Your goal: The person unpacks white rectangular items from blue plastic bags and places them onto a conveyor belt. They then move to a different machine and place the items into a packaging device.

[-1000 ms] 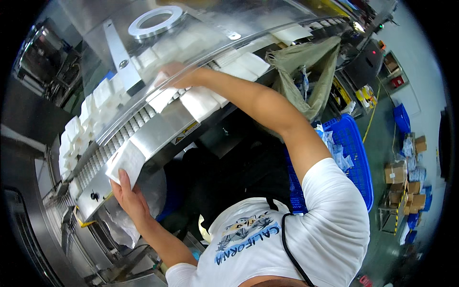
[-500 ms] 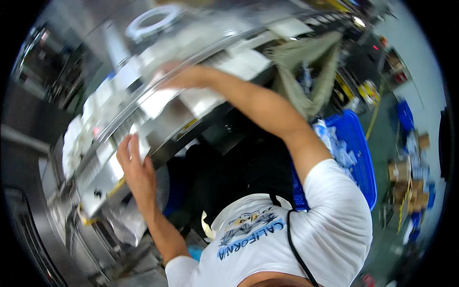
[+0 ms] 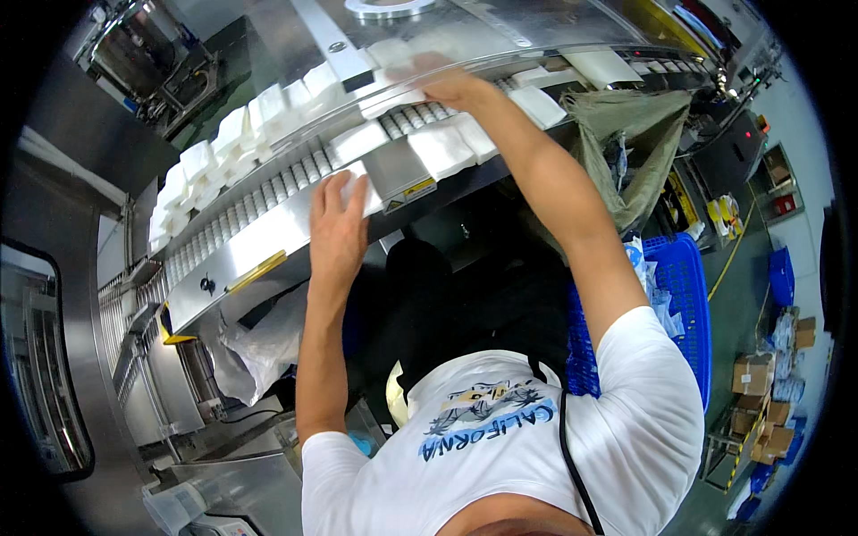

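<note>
With the left hand [image 3: 338,223] lying flat and open on a white packet [image 3: 362,192] at 11 o'clock and the right hand [image 3: 447,85] spread, grasping nothing, over packets [image 3: 393,89] at 12, pressing each squarely into the conveyor [image 3: 268,234] slots seems wise.

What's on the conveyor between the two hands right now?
Head view: between the left hand and right hand lie a white packet and bare rollers.

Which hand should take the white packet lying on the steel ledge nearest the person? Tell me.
Probably left. The left hand already rests on that white packet at the steel ledge, while the right hand is stretched far up the conveyor.
</note>
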`<action>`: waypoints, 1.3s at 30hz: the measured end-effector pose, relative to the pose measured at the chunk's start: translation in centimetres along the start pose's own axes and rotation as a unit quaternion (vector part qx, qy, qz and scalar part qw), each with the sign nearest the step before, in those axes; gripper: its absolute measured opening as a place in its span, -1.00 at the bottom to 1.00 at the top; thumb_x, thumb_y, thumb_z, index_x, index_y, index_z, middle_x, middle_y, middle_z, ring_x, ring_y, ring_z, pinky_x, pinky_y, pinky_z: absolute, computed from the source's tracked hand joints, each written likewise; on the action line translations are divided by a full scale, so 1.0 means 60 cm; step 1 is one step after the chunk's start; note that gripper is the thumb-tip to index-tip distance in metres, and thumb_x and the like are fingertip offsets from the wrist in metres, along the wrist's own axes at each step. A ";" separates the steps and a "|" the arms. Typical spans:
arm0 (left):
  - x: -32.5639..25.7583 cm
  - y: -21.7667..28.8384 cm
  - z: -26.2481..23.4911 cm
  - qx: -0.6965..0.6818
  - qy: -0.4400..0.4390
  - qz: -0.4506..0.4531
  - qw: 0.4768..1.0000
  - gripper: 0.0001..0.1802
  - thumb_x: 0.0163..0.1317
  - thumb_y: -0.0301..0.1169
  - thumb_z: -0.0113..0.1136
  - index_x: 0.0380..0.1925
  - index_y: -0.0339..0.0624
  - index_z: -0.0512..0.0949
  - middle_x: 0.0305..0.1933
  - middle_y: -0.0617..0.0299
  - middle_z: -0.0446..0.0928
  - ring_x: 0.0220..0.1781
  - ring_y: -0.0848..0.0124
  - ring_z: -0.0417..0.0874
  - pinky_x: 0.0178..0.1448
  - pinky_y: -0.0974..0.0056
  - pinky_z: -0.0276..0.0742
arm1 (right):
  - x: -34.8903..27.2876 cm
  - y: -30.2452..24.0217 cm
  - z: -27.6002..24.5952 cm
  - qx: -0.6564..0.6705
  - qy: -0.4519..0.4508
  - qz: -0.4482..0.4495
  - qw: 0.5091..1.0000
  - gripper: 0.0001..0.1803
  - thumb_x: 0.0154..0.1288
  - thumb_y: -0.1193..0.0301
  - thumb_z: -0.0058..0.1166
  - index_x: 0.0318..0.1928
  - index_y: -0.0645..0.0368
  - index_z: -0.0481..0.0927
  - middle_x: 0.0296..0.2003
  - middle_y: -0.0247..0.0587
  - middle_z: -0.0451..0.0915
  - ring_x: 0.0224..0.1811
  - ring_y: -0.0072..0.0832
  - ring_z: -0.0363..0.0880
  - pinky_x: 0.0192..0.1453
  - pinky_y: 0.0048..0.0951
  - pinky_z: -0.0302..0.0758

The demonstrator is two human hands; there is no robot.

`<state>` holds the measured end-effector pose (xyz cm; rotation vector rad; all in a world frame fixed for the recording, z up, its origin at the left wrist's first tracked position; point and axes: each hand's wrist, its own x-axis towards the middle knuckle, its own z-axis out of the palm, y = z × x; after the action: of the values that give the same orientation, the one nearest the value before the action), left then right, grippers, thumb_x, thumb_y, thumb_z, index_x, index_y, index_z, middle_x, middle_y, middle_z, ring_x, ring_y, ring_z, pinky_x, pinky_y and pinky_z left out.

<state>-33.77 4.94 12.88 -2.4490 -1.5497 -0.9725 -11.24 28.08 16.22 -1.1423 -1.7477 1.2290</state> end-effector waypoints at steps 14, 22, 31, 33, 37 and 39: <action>-0.006 -0.006 0.013 0.007 -0.011 -0.011 1.000 -0.34 0.17 -0.30 0.44 0.29 -0.15 0.49 0.44 -0.23 0.38 0.52 -0.17 0.33 0.55 -0.13 0.34 | -0.236 -0.016 0.142 -0.291 0.228 -0.129 0.920 -0.66 0.43 0.34 0.21 0.08 0.25 0.50 -0.02 0.15 0.63 0.10 0.15 0.61 0.18 -0.02 0.52; 0.001 -0.372 -0.171 0.061 0.168 -0.331 0.926 -0.71 0.36 -0.24 0.21 -0.13 -0.22 0.71 -0.11 -0.15 0.71 -0.07 -0.07 0.73 0.06 -0.08 0.62 | -0.386 -0.124 0.135 -0.514 0.220 -0.249 0.791 -0.65 0.42 0.28 0.24 0.10 0.18 0.61 -0.01 -0.05 0.66 0.02 -0.07 0.66 0.07 -0.16 0.64; -0.046 -0.638 -0.127 0.082 -0.205 -0.394 0.892 -0.31 0.31 0.01 0.37 0.19 -0.38 0.59 -0.04 -0.12 0.68 -0.03 0.10 0.71 0.00 0.08 0.60 | -0.556 -0.034 0.082 -0.402 0.201 -0.217 0.867 -0.78 0.32 0.38 0.30 -0.08 0.16 0.63 -0.18 -0.23 0.64 -0.16 -0.33 0.67 -0.14 -0.39 0.67; 0.004 -0.524 -0.074 -0.039 -0.189 -0.417 0.888 -0.39 0.29 0.02 0.41 -0.04 -0.39 0.62 -0.32 0.04 0.61 -0.36 0.25 0.63 -0.32 0.14 0.54 | -0.591 0.000 0.062 -0.406 0.207 -0.162 0.875 -0.80 0.34 0.38 0.28 -0.09 0.15 0.64 -0.18 -0.23 0.64 -0.16 -0.31 0.68 -0.14 -0.38 0.68; 0.150 -0.321 -0.016 -0.121 -0.265 -0.469 0.834 -0.43 0.38 0.01 0.35 0.02 -0.35 0.60 -0.36 0.16 0.59 -0.46 0.33 0.59 -0.41 0.26 0.52 | -0.653 0.021 0.017 -0.374 0.248 -0.084 0.890 -0.82 0.34 0.41 0.28 -0.09 0.18 0.65 -0.17 -0.18 0.68 -0.12 -0.22 0.72 -0.10 -0.29 0.69; 0.167 -0.351 0.011 -0.270 -0.275 -0.480 0.788 -0.49 0.41 -0.01 0.33 -0.08 -0.33 0.61 -0.42 0.19 0.55 -0.50 0.30 0.56 -0.45 0.23 0.48 | -0.666 0.033 0.007 -0.337 0.253 -0.081 0.903 -0.82 0.34 0.44 0.28 -0.09 0.20 0.67 -0.16 -0.16 0.71 -0.13 -0.18 0.73 -0.07 -0.26 0.68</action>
<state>-48.23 23.23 12.50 -2.2827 -3.3279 -0.8805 3.39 -8.94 11.97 -1.4881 -1.8323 0.1560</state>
